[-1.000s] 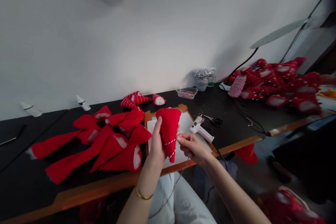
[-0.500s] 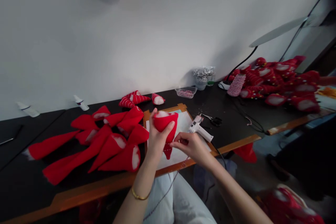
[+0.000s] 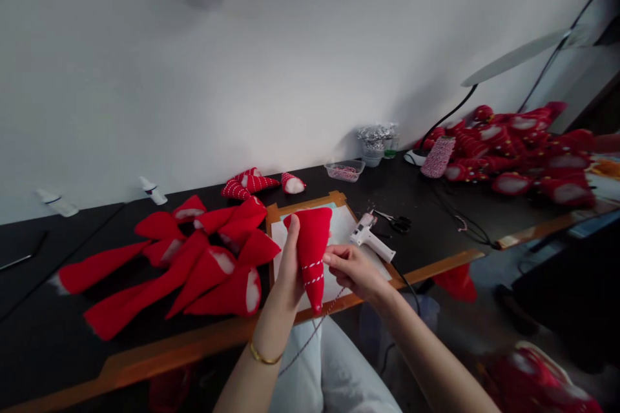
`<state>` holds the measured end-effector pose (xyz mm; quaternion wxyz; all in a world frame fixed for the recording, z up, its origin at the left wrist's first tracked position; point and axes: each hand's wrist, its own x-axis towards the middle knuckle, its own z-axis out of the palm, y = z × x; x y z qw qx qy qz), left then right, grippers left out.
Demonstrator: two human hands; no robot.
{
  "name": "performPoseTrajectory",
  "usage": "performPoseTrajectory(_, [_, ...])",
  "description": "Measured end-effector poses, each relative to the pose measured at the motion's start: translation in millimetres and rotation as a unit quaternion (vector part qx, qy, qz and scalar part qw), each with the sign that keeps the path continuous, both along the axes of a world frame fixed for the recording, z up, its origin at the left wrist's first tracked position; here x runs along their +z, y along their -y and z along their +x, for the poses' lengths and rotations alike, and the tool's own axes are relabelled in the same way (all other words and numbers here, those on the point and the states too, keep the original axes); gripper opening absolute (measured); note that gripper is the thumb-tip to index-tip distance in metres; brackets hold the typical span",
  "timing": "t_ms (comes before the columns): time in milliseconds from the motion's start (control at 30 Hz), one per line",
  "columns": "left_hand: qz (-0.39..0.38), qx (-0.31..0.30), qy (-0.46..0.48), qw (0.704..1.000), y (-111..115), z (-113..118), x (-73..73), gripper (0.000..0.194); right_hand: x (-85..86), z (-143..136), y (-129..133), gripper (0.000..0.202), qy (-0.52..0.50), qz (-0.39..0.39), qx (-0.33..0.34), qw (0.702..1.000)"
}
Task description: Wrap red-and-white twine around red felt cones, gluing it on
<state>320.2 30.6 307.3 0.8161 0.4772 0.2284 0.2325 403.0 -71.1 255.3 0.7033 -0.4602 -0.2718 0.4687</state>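
My left hand is wrapped around a stuffed red cone, whose point faces down toward me. Red-and-white twine circles its lower part in rows, and a loose length of the twine hangs across my lap. At the cone's right edge, my right hand pinches the twine with thumb and forefinger. Beneath the cone lies a white sheet on a board edged with brown tape. A white glue gun rests just beyond my right hand.
Several plain red cones lie on the left. Wound cones sit by the wall, near a clear tray. Black scissors, a twine spool, a lamp and a heap of finished cones are on the right.
The cone has turned in my left hand, hiding its white stuffed end and showing its side with the twine rows. My right hand has stayed close to its right edge.
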Motion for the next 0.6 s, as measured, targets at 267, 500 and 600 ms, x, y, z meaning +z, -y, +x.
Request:
performPoseTrajectory(267, [0.074,0.099,0.044,0.991,-4.2,-7.1,-11.7,0.085,2.4,-2.7,0.9,0.043,0.257,-0.035,-0.219,0.941])
performPoseTrajectory(500, [0.113,0.011,0.017,0.993,-5.3,-5.4,-22.6,0.088,-7.1,-1.7,6.7,0.048,0.350,-0.038,-0.096,0.931])
performPoseTrajectory(600, [0.021,-0.026,0.018,0.999,-6.6,-8.9,-15.8,0.054,-0.4,6.6,15.9,0.048,0.231,-0.048,-0.001,0.972])
